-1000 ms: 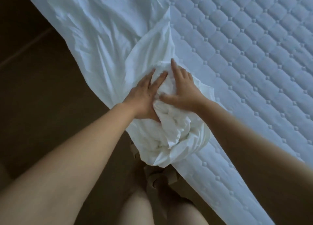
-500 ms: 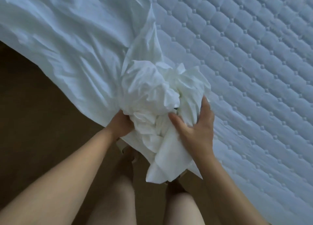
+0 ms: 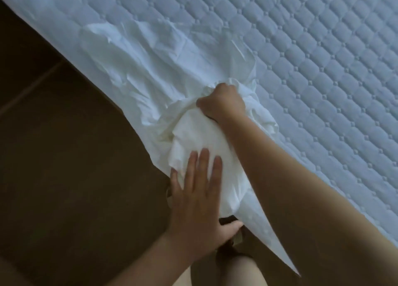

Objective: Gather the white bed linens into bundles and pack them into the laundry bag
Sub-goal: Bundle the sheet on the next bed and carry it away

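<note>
A white bed sheet [image 3: 150, 70] lies crumpled along the near edge of the quilted mattress [image 3: 312, 59]. Part of it is gathered into a bundle [image 3: 200, 133] at the bed's edge. My right hand [image 3: 221, 102] is a fist gripping a wad of sheet at the top of the bundle. My left hand [image 3: 198, 191] lies with straight fingers flat against the bundle's lower end, thumb underneath. No laundry bag is in view.
Dark brown floor [image 3: 64, 156] fills the left and bottom. My bare legs [image 3: 237, 270] stand close against the bed's edge below the bundle. The mattress stretches away to the upper right.
The lifted bundle has come down onto the bed's edge. My right hand moved up to the top and clenched the sheet. My left hand came out from under and now presses flat.
</note>
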